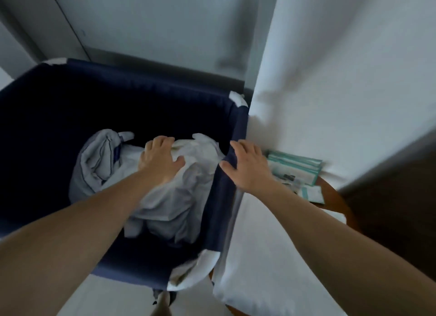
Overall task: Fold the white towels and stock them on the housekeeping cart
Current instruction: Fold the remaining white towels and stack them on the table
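Presently the left hand [160, 161] grips the crumpled white towel [174, 197] lying inside the navy bin [151, 79], fingers curled into the cloth. At its 3 o'clock, the right hand [247, 168] rests on the bin's rim, fingers straight and slightly spread.

Recommendation: gather one piece only, steady the rim, lift clear.

Count: two hands, one bin, one towel, and one piped linen piece [94, 160] at the towel's 9 o'clock. The number of packets [297, 168] on the tabletop [337, 204] is unclear.

Linen [169, 197] lies in the bin [224, 193]; papers [295, 165], seemingly on a table [335, 203], right of it
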`<state>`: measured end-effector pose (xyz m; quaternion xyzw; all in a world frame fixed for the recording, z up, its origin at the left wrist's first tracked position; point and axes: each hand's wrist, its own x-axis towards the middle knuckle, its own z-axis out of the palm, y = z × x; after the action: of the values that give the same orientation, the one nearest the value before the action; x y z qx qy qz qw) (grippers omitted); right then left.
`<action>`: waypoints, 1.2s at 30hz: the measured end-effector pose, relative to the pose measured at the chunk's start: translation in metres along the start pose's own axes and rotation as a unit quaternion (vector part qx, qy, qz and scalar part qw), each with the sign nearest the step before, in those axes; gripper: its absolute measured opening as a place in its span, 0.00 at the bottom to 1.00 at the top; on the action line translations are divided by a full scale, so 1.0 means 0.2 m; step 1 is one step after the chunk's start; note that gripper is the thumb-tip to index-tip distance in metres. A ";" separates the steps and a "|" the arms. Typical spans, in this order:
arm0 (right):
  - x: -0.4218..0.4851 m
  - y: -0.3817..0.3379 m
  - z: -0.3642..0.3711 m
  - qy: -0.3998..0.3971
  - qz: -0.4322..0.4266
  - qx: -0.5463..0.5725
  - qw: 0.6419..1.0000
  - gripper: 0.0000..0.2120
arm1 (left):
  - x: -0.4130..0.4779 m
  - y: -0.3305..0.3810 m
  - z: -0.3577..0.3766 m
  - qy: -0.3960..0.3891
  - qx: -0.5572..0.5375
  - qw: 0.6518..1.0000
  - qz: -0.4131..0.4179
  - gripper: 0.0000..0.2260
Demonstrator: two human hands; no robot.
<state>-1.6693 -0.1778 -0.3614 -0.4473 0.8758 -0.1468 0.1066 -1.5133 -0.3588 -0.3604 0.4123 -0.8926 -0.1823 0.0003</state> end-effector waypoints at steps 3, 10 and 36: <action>0.25 -0.24 0.19 -0.050 -0.014 0.010 0.999 0.32 | 0.20 -0.31 -0.02 -0.031 -0.007 0.999 -0.032 0.30; 0.78 -0.46 0.79 -0.260 0.076 0.008 0.963 0.48 | 0.64 -0.88 0.16 -0.115 -0.032 0.992 -0.041 0.32; 0.75 -0.70 0.68 -0.067 0.188 0.274 0.941 0.11 | 0.75 -0.85 0.04 -0.347 -0.132 0.924 0.088 0.58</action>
<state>-1.6074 -0.4009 -0.4481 -0.2369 0.8607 -0.3276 0.3093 -1.4879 -0.5684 -0.4453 0.2392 -0.8375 -0.4294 -0.2387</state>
